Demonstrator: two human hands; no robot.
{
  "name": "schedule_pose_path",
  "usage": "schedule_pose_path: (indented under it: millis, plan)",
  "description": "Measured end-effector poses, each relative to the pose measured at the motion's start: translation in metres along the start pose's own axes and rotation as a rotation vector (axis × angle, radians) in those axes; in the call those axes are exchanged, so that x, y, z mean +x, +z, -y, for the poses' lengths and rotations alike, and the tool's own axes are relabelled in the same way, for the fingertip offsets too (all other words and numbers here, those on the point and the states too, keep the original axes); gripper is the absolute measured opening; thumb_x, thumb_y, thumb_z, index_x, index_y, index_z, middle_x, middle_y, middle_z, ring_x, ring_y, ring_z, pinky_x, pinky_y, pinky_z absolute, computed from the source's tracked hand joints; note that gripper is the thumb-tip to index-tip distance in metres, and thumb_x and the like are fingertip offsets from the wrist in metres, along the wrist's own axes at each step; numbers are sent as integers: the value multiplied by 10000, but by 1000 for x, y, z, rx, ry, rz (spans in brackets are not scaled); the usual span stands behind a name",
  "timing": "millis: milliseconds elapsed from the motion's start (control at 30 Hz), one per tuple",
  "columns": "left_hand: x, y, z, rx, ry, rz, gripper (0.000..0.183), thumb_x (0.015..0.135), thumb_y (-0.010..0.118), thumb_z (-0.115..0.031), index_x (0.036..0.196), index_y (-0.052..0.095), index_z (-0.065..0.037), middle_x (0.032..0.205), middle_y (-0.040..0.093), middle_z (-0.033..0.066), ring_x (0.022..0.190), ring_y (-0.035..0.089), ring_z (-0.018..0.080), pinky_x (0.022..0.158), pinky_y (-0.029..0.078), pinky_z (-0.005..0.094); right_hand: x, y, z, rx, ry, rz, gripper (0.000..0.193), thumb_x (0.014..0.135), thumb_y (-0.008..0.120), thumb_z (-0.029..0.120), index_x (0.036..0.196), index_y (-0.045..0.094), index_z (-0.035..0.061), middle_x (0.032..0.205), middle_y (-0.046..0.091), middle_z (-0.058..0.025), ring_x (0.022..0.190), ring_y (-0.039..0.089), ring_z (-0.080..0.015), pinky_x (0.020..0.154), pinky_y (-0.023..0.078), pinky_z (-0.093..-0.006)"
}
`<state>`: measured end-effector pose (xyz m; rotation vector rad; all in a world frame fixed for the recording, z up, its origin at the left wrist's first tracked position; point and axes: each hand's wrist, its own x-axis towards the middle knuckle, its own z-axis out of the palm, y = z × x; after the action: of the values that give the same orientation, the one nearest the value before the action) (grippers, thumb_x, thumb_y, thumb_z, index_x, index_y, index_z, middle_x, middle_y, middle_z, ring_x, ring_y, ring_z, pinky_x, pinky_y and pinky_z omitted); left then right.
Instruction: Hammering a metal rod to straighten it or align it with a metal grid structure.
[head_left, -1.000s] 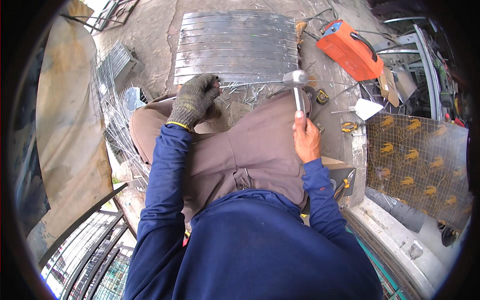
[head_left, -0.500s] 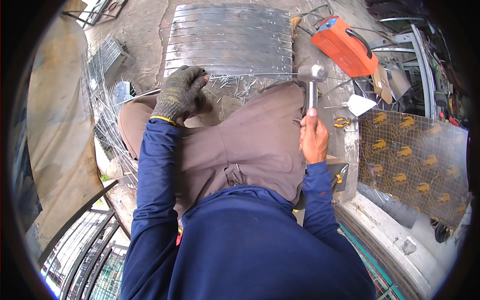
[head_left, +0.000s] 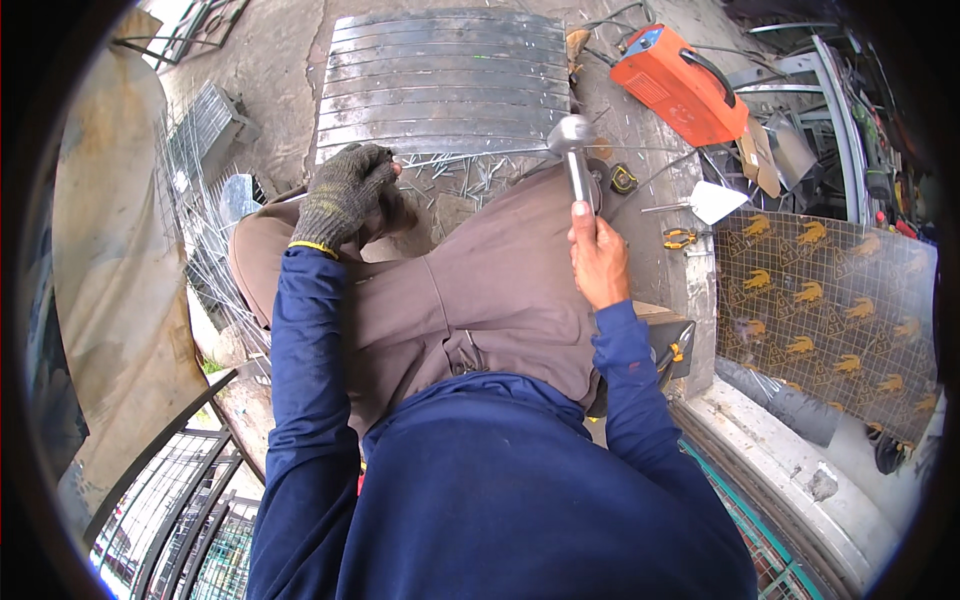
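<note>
My left hand (head_left: 348, 192), in a grey-green knitted glove with a yellow cuff, is closed on a thin metal rod (head_left: 470, 156). The rod stretches rightward along the near edge of a panel of grey metal strips (head_left: 440, 85). Bare and wrapped round a steel-shafted hammer (head_left: 578, 178), my right hand (head_left: 600, 262) is above my right thigh. The hammer's rounded head is raised and overlaps the rod in this view; whether they touch I cannot tell. Short cut metal pieces (head_left: 470, 180) lie scattered between my knees, below the rod.
An orange machine (head_left: 678, 85) with a black handle stands at the upper right. Nearer are a tape measure (head_left: 623, 179), yellow-handled pliers (head_left: 680, 238), a white triangular plate (head_left: 717, 203) and a patterned board (head_left: 820, 320). Wire mesh (head_left: 195, 200) and a stained cloth (head_left: 115, 270) are on the left.
The hammer and my right hand have shifted left, with the head now over the rod's line. My left hand keeps its grip, slightly lower in view. The tape measure has come into sight.
</note>
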<state>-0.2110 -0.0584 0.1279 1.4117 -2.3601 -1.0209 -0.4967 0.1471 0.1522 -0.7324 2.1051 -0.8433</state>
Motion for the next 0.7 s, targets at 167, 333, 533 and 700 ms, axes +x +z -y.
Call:
schedule_pose_path:
  millis: [167, 333, 533, 700]
  plan:
    - [-4, -5, 3, -59, -25, 30, 367, 917, 652, -410, 1040, 706, -68, 997, 679, 187, 973, 660, 344, 872, 499, 416, -13, 1, 14, 267, -181, -144, 556, 1014, 497, 563, 772, 527, 63, 536, 398, 44, 439, 390, -45, 404, 302, -249]
    - [1, -3, 2, -46, -80, 52, 369, 918, 653, -413, 1030, 703, -65, 991, 683, 180, 962, 661, 340, 861, 500, 420, 8, 6, -10, 37, -280, -162, 551, 999, 529, 566, 750, 513, 74, 533, 386, 50, 432, 368, -42, 402, 301, -237]
    - [0, -5, 4, -47, -51, 45, 361, 915, 664, -393, 1035, 699, -54, 996, 689, 175, 964, 664, 335, 864, 501, 418, -15, -5, 28, 269, -136, -94, 542, 1010, 511, 556, 757, 512, 76, 515, 395, 37, 407, 384, -48, 377, 318, -240]
    - [-1, -27, 10, -46, -48, 86, 291, 923, 671, -304, 1055, 690, -45, 983, 690, 181, 937, 664, 338, 839, 509, 415, -16, -7, 13, 253, -118, -73, 521, 1023, 491, 541, 781, 516, 79, 517, 391, 35, 401, 380, -49, 371, 329, -238]
